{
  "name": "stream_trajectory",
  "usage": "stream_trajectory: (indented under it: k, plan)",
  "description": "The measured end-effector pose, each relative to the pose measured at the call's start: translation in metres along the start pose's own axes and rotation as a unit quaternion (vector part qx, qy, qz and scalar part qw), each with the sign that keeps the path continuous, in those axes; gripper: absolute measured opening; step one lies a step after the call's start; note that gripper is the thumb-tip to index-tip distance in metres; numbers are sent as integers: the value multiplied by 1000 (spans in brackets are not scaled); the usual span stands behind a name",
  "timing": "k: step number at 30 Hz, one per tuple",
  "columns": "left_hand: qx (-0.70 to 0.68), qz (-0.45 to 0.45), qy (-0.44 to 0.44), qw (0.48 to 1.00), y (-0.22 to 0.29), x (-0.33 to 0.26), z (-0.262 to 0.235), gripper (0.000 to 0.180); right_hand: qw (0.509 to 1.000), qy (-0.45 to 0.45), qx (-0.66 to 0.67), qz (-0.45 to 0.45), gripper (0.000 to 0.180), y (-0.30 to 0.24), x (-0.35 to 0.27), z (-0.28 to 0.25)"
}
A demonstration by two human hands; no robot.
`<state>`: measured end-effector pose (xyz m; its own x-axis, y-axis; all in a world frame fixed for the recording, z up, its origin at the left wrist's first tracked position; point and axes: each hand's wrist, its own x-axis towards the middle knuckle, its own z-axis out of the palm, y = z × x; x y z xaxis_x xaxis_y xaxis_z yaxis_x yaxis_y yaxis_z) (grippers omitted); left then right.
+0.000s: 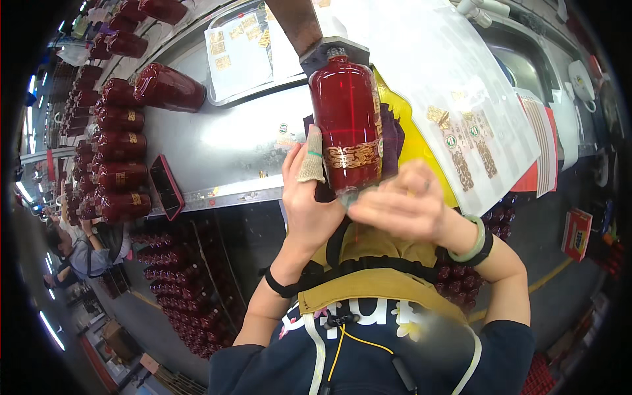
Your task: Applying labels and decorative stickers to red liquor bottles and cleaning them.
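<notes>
A red glass bottle (343, 99) lies with its neck pointing away from me, under a metal bracket (329, 54). An ornate gold band (352, 155) runs across its near part. My left hand (306, 207) grips the bottle's left side near the base; one finger wears a beige fabric sleeve (312, 158). At the base, my right hand (408, 207) is blurred, its fingers curled and pressed together beside a small translucent piece (348, 197) I cannot identify. Dark purple cloth (392, 135) shows beneath the bottle.
Right of the bottle, a white sheet (421, 59) carries gold ornamental stickers (485, 158) over a yellow sheet (431, 164). More stickers lie on a tray (227, 92). Red bottles (122, 145) line the left, near a phone (166, 187). A sink (520, 52) is at far right.
</notes>
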<state>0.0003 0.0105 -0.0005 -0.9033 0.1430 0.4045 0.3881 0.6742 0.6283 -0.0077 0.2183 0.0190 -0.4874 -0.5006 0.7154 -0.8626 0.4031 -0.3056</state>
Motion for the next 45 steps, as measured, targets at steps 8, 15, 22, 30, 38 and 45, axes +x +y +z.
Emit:
stream_trajectory:
  k: [8, 15, 22, 30, 38, 45]
  plan:
    - [-57, -26, -5, 998, 0, 0, 1, 95, 999, 6, 32, 31, 28, 4, 0, -5]
    - [120, 29, -59, 991, 35, 10, -5, 71, 967, 161, 9, 199, 27, 21, 11, -31]
    - [140, 54, 2, 989, 20, 1, 11, 69, 973, 122, -61, 188, 28, 30, 12, -15]
    - [-79, -122, 16, 989, 6, -8, 3, 86, 999, -29, 31, 14, 33, -3, 6, -14]
    - [-94, -14, 76, 993, 11, -11, 9, 98, 999, -41, -12, 13, 27, -16, 20, -11]
    - [-136, -56, 48, 988, 17, -6, 6, 94, 979, -3, -202, 29, 30, 43, 76, -20]
